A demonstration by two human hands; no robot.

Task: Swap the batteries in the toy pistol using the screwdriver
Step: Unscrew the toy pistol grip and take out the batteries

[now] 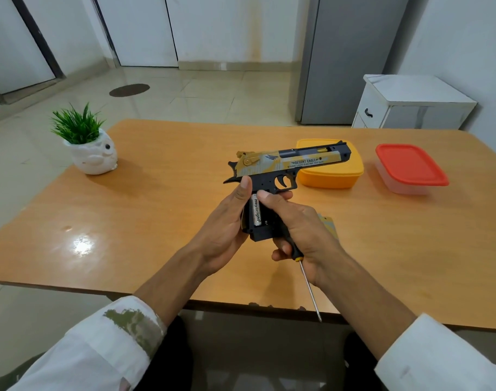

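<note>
The toy pistol (294,162), gold, grey and black, is held above the table with its barrel pointing right. My left hand (227,224) grips the back of its grip. The grip's battery bay is uncovered, and a silver battery (256,211) sits in it. My right hand (300,230) wraps the front of the grip, its thumb on the battery's top. The same hand holds the screwdriver (306,275), black and yellow handle in the palm, shaft pointing down toward me. A camouflage-patterned cover piece (330,224) lies on the table behind my right hand, mostly hidden.
On the wooden table (156,221) stand a white owl pot with a green plant (90,148) at the far left, a yellow lidded box (334,176) behind the pistol, and a clear box with a red lid (410,167) at the right. A white cabinet (410,103) stands beyond.
</note>
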